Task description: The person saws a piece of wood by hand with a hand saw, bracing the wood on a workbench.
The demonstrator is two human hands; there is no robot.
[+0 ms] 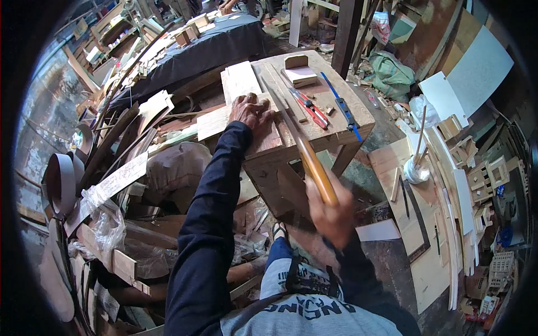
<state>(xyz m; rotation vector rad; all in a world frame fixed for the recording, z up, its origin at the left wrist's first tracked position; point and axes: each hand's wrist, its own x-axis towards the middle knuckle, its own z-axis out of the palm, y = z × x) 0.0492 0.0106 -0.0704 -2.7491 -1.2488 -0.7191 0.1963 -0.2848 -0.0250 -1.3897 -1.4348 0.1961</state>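
Observation:
My left hand presses down, fingers bent, on a pale wooden board at the workbench's left edge. Another light board lies just beyond its fingers. My right hand, blurred by motion, is wrapped round the orange-brown wooden handle of a long, thin tool. This tool points forward over the bench to the right of my left hand; its far end is too smeared to name the kind. To the right on the bench lie a red-and-black hand tool and a blue bar with a dark slider.
A small wooden piece with a pale top stands at the bench's back. Scrap wood and clear plastic crowd the left. A dark-covered table is beyond, with another person's hand. Sheets of plywood lie right.

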